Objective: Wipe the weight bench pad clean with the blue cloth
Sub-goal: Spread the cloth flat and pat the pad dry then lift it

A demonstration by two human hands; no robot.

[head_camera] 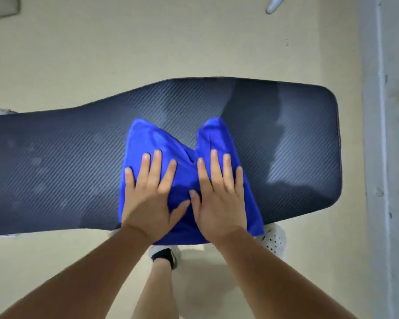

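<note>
A dark weight bench pad (67, 162) with a woven pattern runs left to right across the head view. On its middle lies the blue cloth (161, 139), bunched into two humps and hanging over the pad's near edge. My left hand (150, 194) presses flat on the cloth's left half, fingers spread and straight. My right hand (219, 196) presses flat on the right half, its thumb touching my left thumb. A darker, wet-looking band (251, 116) crosses the pad just right of the cloth.
Pale beige floor (124, 42) surrounds the bench. A grey wall base (387, 157) runs along the right, close to the pad's rounded end. My feet in white shoes (274, 240) stand under the near edge. A white object (273, 4) sits at the top.
</note>
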